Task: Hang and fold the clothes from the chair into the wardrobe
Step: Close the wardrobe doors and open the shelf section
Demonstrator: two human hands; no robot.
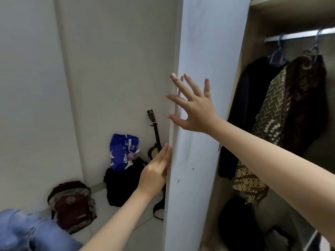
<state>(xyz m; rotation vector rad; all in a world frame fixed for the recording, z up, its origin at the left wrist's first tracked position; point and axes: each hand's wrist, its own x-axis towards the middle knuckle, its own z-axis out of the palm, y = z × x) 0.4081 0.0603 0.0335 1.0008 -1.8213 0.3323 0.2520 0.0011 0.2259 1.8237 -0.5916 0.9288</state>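
— So, where are the clothes?
— Two hang on the rail (299, 35) in the wardrobe (253, 57): a dark top (243, 113) and a patterned shirt (282, 124).
— And the door (199, 142)?
— It stands open. The right hand (193, 107) is spread wide, flat by its face. The left hand (155, 173) has straight fingers pressed together against its edge.
— What else?
— A blue bag (121, 153), a small guitar (155, 136) and a backpack (72, 205) sit on the floor (116, 220).

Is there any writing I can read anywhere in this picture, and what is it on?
"MILK": white letters on the blue bag on the floor; its smaller print is too blurred to read.
Patch on the dark red backpack: too small to read.
Ukulele headstock mark: unreadable.
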